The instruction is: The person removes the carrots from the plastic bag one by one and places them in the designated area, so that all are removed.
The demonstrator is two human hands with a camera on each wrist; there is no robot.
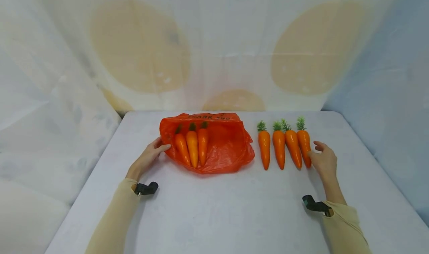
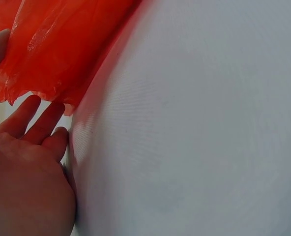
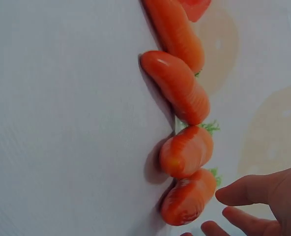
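Observation:
Along the left edge of an orange-red plastic bag (image 1: 228,146), my left hand (image 1: 149,157) pinches the film, thumb in front and other fingers partly behind it. The left wrist view shows that hand (image 2: 27,167) by the bag's crinkled border (image 2: 62,59). Three carrots with green tops lie in the bag, among them an orange one (image 1: 192,146). My right hand (image 1: 324,161) is beside the rightmost loose carrot (image 1: 304,144), fingers apart and fingertips right at its side. In the right wrist view the hand (image 3: 268,201) holds nothing, close to the nearest carrot (image 3: 187,199).
Several loose carrots stand in a row right of the bag, including the leftmost one (image 1: 264,149), tips toward me. They lie on a white-covered table (image 1: 218,216). A patterned cloth (image 1: 234,41) hangs behind, with pale cloth at both sides.

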